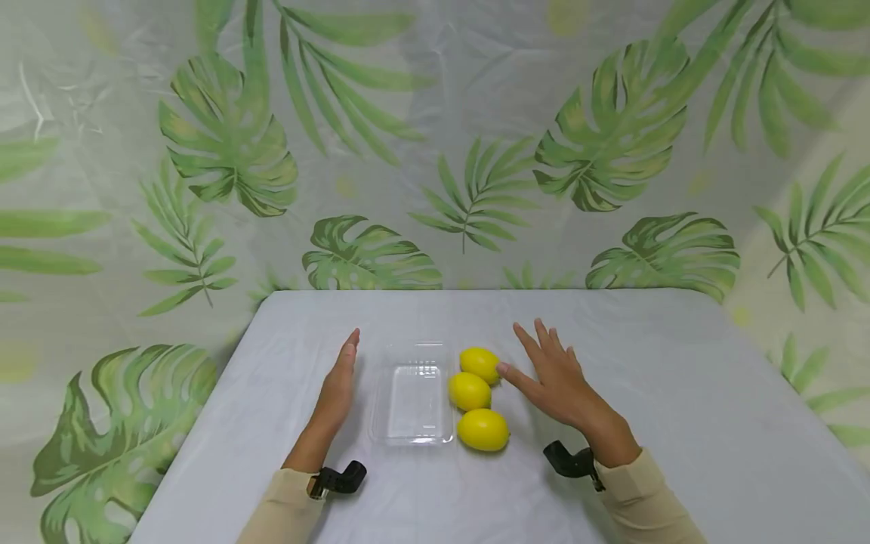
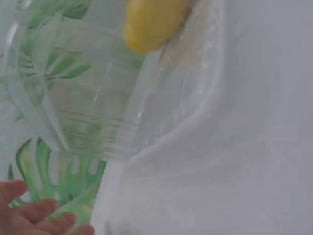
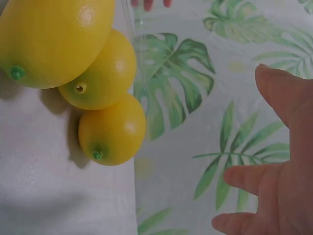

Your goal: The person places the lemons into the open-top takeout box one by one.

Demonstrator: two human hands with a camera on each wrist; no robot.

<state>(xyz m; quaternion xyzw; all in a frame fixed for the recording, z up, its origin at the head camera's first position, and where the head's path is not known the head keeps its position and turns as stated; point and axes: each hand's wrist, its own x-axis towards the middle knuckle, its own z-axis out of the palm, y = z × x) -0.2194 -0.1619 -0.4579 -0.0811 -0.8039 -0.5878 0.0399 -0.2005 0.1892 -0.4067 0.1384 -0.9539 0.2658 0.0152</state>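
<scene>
On the white table [image 1: 680, 393], 3 lemons [image 1: 469, 391] sit beside a clear tray [image 1: 411, 393] (empty), both hands' fingers spread, holding nothing

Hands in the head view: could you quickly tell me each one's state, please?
Left hand: open, holding nothing, beside the clear tray.
Right hand: open, thumb at the far lemon.

Three yellow lemons sit in a tight row on the white table [image 1: 680, 393], running front to back and touching one another. The far lemon [image 1: 479, 364] lies tilted, with the right hand's thumb tip at its right end. The middle lemon [image 1: 469, 391] is rounder and nestled between the other two. The near lemon [image 1: 482, 429] lies crosswise, the largest in view. Each shows a small green stem nub. Just left of them rests a clear plastic tray [image 1: 411, 404], shallow, rectangular, upright and holding nothing.
</scene>
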